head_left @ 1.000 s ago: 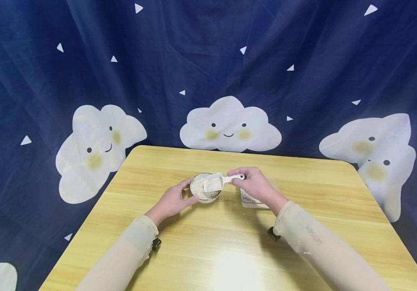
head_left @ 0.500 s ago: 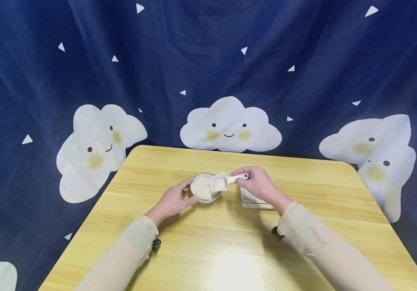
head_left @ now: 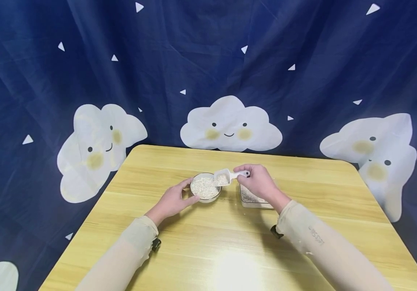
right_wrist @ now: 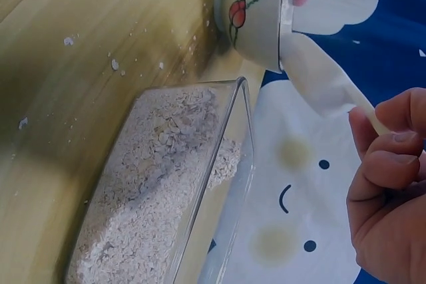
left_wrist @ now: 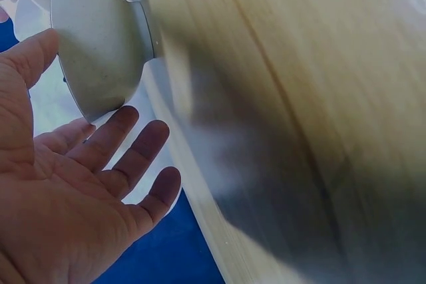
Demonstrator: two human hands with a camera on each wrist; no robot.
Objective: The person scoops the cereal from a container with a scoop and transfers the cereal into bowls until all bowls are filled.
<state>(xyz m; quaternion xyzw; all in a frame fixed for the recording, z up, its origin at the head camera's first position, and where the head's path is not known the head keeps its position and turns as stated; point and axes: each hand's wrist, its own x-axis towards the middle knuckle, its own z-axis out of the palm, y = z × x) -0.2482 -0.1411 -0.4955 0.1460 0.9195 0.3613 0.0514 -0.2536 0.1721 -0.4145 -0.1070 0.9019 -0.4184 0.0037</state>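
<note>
A white bowl (head_left: pixel 211 200) full of pale oat flakes stands on the table, a red flower painted on its side (right_wrist: pixel 237 14). My left hand (head_left: pixel 172 201) holds it from the left, thumb at the near rim and fingers round the far side; in the left wrist view the ring and little fingers stand off it. With thumb and fingers, my right hand (head_left: pixel 261 182) pinches the handle of a white scoop (head_left: pixel 232 175). Some flakes lie in the scoop, whose front edge overlaps the bowl's right rim. In the right wrist view the scoop (right_wrist: pixel 319 78) slants against that rim.
A clear rectangular container (head_left: pixel 255 205) of oat flakes (right_wrist: pixel 160 171) stands right of the bowl, partly under my right forearm. Stray flakes (right_wrist: pixel 114 64) dot the wooden table (head_left: pixel 194 250). Behind the table hangs a dark blue curtain (head_left: pixel 208 48) with clouds.
The scoop has shifted right, from over the bowl's middle to its right rim, and tilted. My right hand moved slightly right with it. The left hand and bowl stayed put.
</note>
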